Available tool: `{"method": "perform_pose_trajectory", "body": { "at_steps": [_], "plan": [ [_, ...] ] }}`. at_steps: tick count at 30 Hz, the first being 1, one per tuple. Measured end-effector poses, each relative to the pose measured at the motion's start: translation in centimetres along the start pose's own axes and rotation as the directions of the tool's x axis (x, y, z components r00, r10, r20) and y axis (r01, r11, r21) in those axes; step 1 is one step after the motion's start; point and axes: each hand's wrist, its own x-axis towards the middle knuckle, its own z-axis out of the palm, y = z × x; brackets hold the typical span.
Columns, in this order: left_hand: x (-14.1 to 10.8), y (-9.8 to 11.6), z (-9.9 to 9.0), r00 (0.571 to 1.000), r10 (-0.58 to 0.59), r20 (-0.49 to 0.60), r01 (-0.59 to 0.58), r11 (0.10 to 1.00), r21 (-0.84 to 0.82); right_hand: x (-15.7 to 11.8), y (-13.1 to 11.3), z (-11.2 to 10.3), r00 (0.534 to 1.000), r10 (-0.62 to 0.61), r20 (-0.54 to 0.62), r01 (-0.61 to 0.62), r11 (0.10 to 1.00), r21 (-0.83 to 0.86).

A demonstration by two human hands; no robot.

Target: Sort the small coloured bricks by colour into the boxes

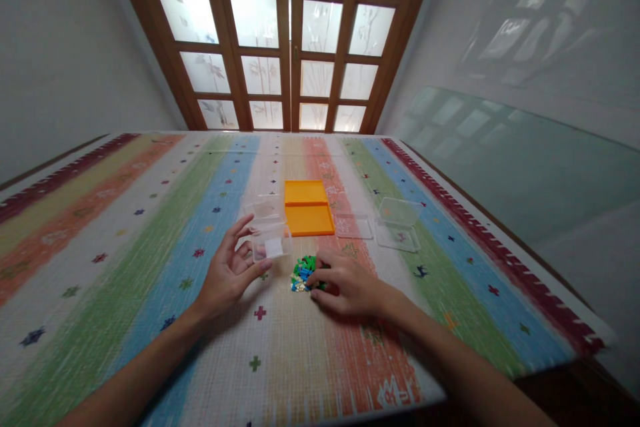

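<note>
Loose pieces (303, 267): green, blue, some cream. Flat case (309, 220): bright orange. Small box (273, 249): clear, white patch. Cloth (300, 360): rainbow stripes, scattered stars, crosses. Door frames (297, 27): brown.

Reads to me, at a remove, as a home; which room, I can't tell. Wooden double doors (297, 73) fill the far end, their frosted panes (255, 19) bearing plant designs, bright light behind. Plain pale left wall (75, 47); glossy right wall (565, 67) mirrors the panes. Nearest my viewpoint, a multicoloured striped tablecloth (125, 267) with small star and cross motifs (260, 313): household linen, I'd say.
</note>
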Motion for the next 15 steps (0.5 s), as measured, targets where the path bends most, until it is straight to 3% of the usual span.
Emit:
{"method": "perform_pose_trajectory", "body": {
  "at_steps": [7, 15],
  "plan": [
    [-0.23, -0.28, -0.06, 1.0, -0.007, 0.02, 0.007, 1.0, 0.02, -0.31, 0.71, -0.65, 0.999, 0.019, 0.04, -0.017, 0.999, -0.05],
    [-0.27, -0.4, -0.09, 1.0, -0.013, 0.023, 0.012, 0.999, 0.043, -0.25, 0.88, 0.0, 0.997, -0.039, 0.068, 0.039, 0.999, -0.006]
  ]
}}
